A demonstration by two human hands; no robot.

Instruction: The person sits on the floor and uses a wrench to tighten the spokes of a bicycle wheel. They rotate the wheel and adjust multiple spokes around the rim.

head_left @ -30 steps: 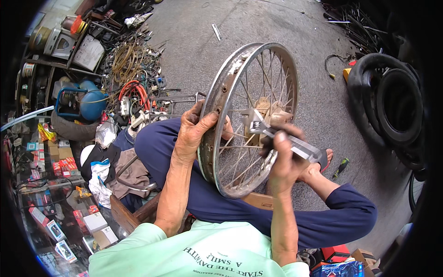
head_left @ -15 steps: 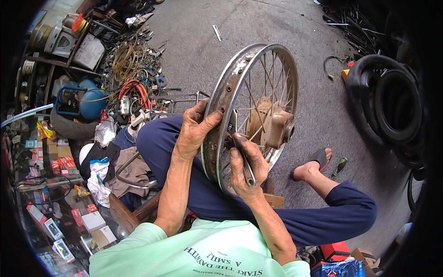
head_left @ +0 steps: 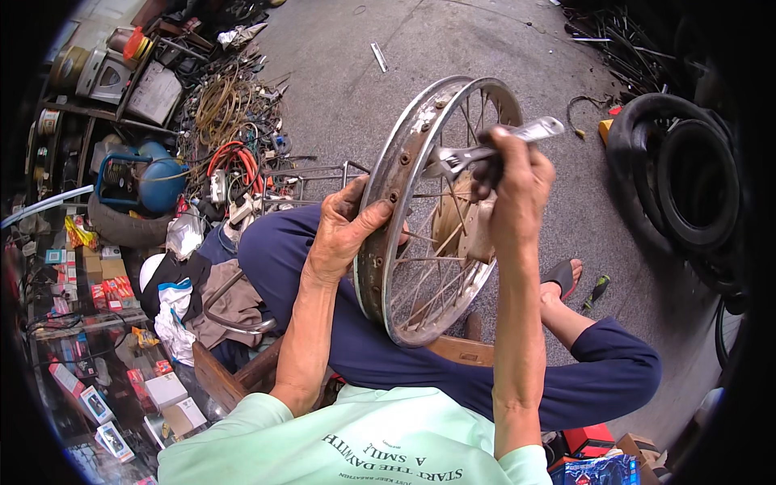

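A spoked metal wheel rim (head_left: 380, 255) with worn, rusty patches stands tilted over my lap. My left hand (head_left: 339, 238) is closed on its near left edge, thumb on the outer face and the other fingers partly hidden behind. Wrapped round the handle of an adjustable wrench (head_left: 540, 129) is my right hand (head_left: 517, 190). The wrench's jaw lies against the inner side of the rim, near the spoke ends; whether it grips a spoke nipple I cannot tell. Behind the spokes sits a dusty brown hub (head_left: 449, 218), partly covered by my right hand.
At left are a blue air compressor (head_left: 162, 179), a heap of tangled cables (head_left: 222, 121) and a case with small boxes (head_left: 166, 390). Black tyres (head_left: 697, 182) stand at right. A wooden stool edge (head_left: 465, 351) shows under the wheel; my sandalled foot (head_left: 562, 279) rests beyond it.
My right hand has carried the wrench from the wheel's lower near side up to its upper right part, turning the handle to point right. The left hand keeps its place on the rim.
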